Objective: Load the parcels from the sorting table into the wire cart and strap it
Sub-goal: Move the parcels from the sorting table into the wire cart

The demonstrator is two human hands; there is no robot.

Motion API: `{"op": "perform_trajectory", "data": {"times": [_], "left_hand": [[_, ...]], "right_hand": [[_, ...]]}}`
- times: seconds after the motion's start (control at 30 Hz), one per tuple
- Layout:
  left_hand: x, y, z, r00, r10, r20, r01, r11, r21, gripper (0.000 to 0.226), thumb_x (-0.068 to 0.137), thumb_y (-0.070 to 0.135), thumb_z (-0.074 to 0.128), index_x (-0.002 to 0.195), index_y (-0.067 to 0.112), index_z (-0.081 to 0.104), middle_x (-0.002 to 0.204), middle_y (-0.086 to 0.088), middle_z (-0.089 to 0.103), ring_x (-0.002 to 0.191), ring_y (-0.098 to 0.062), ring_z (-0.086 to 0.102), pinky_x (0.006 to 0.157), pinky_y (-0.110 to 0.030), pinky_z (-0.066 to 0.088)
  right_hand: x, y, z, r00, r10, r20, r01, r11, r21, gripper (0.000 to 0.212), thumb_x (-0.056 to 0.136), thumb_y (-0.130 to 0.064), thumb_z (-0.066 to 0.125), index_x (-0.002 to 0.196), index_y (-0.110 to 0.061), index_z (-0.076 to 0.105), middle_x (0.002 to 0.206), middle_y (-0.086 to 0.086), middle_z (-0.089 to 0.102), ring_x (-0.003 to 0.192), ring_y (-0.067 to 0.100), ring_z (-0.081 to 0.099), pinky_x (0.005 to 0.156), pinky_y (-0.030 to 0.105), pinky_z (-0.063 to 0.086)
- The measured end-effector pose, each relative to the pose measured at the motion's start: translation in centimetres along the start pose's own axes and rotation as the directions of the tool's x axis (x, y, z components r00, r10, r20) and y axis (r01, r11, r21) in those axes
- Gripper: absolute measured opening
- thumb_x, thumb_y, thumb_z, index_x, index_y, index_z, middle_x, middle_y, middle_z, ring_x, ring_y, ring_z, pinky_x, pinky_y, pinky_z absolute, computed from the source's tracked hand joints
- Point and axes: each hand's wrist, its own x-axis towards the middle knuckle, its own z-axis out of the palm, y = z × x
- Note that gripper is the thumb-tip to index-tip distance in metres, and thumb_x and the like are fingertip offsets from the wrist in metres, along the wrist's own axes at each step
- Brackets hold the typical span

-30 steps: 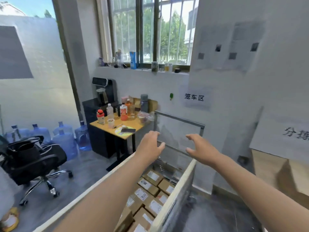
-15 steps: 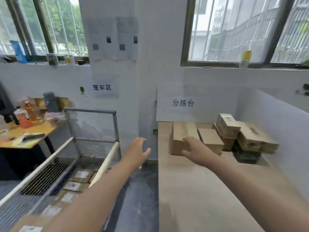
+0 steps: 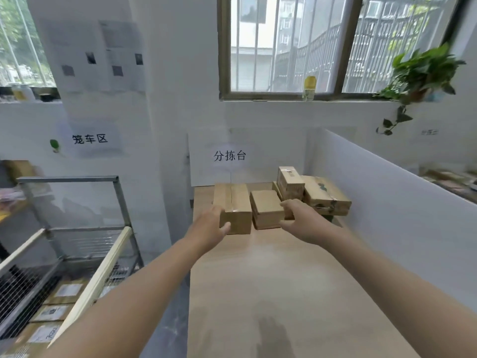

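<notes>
Parcels (image 3: 326,195) sat bunched at the far end of the sorting table (image 3: 284,280), against the back wall (image 3: 271,151), so in the head view both arms were stretched well out to reach them. The left hand (image 3: 210,226) lay spread against the near left corner of the long carton (image 3: 236,202), thumb across its front face, apparently bracing that side for a two-handed lift. The right hand (image 3: 299,218) hovered with loosely spread fingers just beside the small carton (image 3: 265,208); whether it touched could not be told. Neither hand gripped anything yet. The wire cart (image 3: 118,202) stood close by on the left, just beside the table, probably to keep each carry short, and labelled boxes (image 3: 64,290) lay flat on its floor. No strap was visible.
</notes>
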Motion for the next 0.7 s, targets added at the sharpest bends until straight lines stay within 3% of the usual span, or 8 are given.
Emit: {"op": "perform_trajectory", "data": {"times": [0.33,0.5,0.7], "left_hand": [[10.3,0.4,4.4,1.0,0.008,0.021,-0.009,0.999,0.038,0.047,0.099,0.032,0.052,0.141,0.012,0.045,0.141,-0.006,0.047,0.131,-0.022,0.043,0.108,-0.035,0.037],[16.9,-2.4,7.3,0.996,-0.074,0.045,0.074,0.997,0.012,0.043,0.099,0.031,0.052,0.139,0.013,0.046,0.138,-0.004,0.05,0.128,-0.022,0.045,0.106,-0.036,0.04],[22.9,-6.7,10.0,0.983,-0.164,0.082,0.166,0.986,-0.011,0.043,0.1,0.028,0.05,0.138,0.009,0.047,0.141,-0.007,0.047,0.13,-0.023,0.043,0.102,-0.036,0.039]], "right_hand": [[9.0,3.5,-0.1,0.999,-0.006,0.033,0.008,0.998,-0.056,0.057,0.096,-0.028,0.059,0.148,-0.018,0.037,0.148,-0.002,0.041,0.13,0.017,0.046,0.106,0.034,0.043],[16.8,5.2,0.2,0.995,0.005,0.097,0.007,0.992,-0.129,0.058,0.096,-0.028,0.059,0.149,-0.016,0.036,0.149,0.0,0.039,0.132,0.018,0.044,0.103,0.029,0.043],[24.4,7.6,4.3,0.981,0.046,0.189,-0.025,0.994,-0.11,0.056,0.098,-0.026,0.056,0.149,-0.014,0.035,0.15,0.004,0.041,0.136,0.021,0.041,0.11,0.032,0.037]]}}
